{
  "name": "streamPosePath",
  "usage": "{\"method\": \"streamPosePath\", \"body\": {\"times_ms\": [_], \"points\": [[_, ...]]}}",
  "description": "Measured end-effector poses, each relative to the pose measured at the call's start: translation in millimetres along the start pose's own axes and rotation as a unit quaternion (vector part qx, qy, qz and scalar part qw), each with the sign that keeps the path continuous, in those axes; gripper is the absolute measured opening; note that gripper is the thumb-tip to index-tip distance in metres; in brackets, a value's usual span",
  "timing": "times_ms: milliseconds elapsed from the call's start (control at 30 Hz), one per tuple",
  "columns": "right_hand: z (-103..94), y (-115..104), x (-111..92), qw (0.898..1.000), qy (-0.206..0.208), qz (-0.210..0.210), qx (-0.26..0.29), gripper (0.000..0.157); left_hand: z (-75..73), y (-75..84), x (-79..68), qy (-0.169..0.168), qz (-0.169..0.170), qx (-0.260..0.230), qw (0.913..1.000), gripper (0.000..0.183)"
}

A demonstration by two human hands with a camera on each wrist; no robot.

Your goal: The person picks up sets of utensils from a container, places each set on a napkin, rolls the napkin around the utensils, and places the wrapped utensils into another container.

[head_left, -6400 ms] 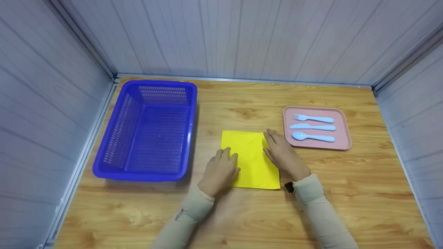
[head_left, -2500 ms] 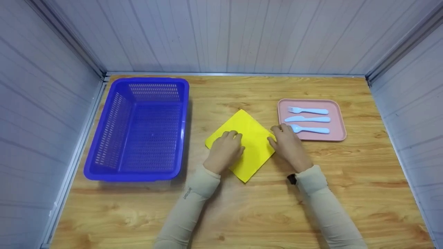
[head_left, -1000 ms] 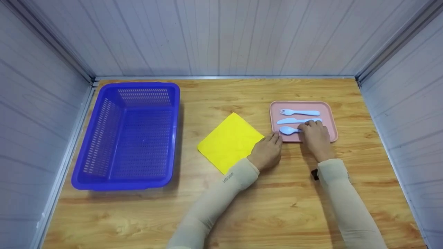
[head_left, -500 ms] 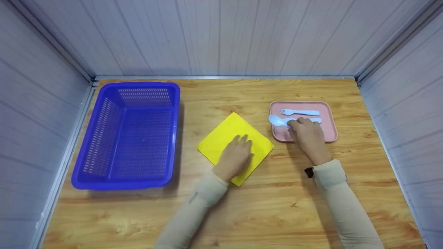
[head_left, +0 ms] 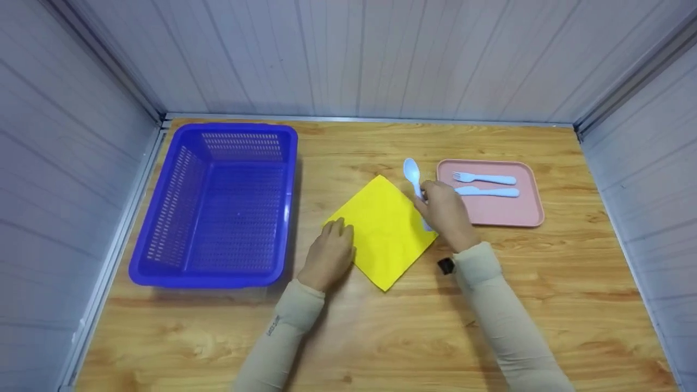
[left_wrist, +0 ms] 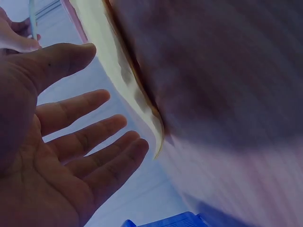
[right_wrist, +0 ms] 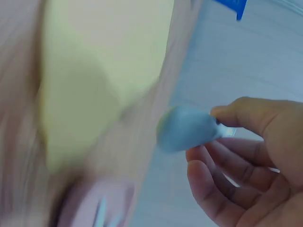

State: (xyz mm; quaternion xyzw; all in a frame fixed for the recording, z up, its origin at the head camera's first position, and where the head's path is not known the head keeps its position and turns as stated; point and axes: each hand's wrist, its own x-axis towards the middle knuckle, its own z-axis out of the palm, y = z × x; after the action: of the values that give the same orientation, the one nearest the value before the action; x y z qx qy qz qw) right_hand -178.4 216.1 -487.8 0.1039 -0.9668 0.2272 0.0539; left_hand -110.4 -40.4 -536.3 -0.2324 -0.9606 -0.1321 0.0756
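Observation:
My right hand (head_left: 446, 212) pinches a light-blue spoon (head_left: 412, 171) between thumb and fingers. The bowl points toward the back wall, and the handle overlaps the right corner of a yellow napkin (head_left: 381, 234). The right wrist view shows the spoon's handle end (right_wrist: 184, 130) jutting out of the grip. The napkin lies turned like a diamond. At its left corner is my left hand (head_left: 329, 253), holding nothing; its fingers (left_wrist: 90, 142) are spread and slightly bent beside the napkin's edge (left_wrist: 137, 99) in the left wrist view.
A pink tray (head_left: 506, 212) at the right bears a light-blue fork (head_left: 490, 178) and knife (head_left: 493, 192). To the left stands a large blue basket (head_left: 291, 201). Wood-patterned walls (head_left: 359, 60) enclose the table (head_left: 381, 348) at the back and sides.
The napkin was turned from square-on to a diamond. My right hand has lifted the spoon off the tray, swung it upright and brought it left. My left hand moved to the napkin's left corner.

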Motion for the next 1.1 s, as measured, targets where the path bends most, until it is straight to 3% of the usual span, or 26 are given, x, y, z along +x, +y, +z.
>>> {"method": "streamPosePath", "body": {"times_ms": [233,400,600,900,1100], "points": [[40.9,-36,22,0.989,-0.079,0.112,0.055,0.02,3.5,-1.5,-2.7,-0.035,-0.006,-0.001,0.9994,0.035],[62.5,-53,30,0.989,-0.071,0.107,0.071,0.017,3.6,-2.4,-3.5,-0.074,-0.024,-0.002,0.9969,0.04],[74.3,-61,34,0.987,-0.069,0.118,0.082,0.014,3.7,-1.4,-2.2,-0.109,-0.034,-0.01,0.9934,0.044],[82.4,-60,35,0.98,-0.104,0.144,0.085,0.02,5.3,-0.6,-3.2,-0.099,-0.028,-0.006,0.9946,0.046],[87.0,-61,36,0.983,-0.105,0.134,0.073,0.02,4.9,-0.9,-2.8,-0.119,-0.039,-0.015,0.992,0.046]]}}
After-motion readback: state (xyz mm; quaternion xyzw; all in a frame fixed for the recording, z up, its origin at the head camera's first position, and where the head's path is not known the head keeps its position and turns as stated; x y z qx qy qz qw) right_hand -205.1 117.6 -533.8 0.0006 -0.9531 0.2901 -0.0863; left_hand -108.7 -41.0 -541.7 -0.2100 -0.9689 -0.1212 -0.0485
